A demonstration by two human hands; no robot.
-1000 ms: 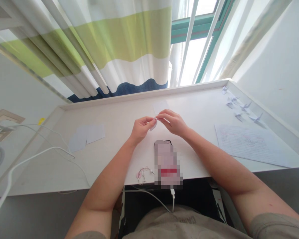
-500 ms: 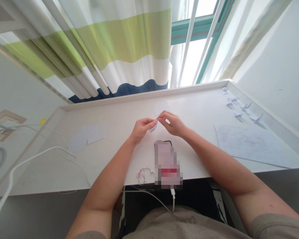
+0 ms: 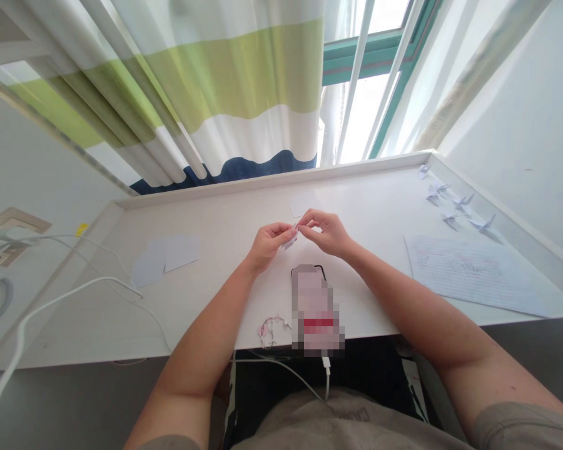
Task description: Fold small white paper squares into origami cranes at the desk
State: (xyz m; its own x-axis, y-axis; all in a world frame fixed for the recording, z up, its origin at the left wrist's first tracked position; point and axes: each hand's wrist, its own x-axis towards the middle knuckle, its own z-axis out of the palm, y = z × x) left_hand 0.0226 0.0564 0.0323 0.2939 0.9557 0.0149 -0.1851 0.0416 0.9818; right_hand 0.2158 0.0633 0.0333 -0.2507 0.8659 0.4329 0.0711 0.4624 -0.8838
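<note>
- Head view, looking down on a white counter.
- Left hand and right hand meet above it, each grip pinching a small folded paper piece between the fingertips.
- Loose paper square lies just beyond the hands.
- Overlapping paper squares lie left.
- Paper cranes sit far right, near a handwritten sheet.
- Pixelated phone lies below the hands.
</note>
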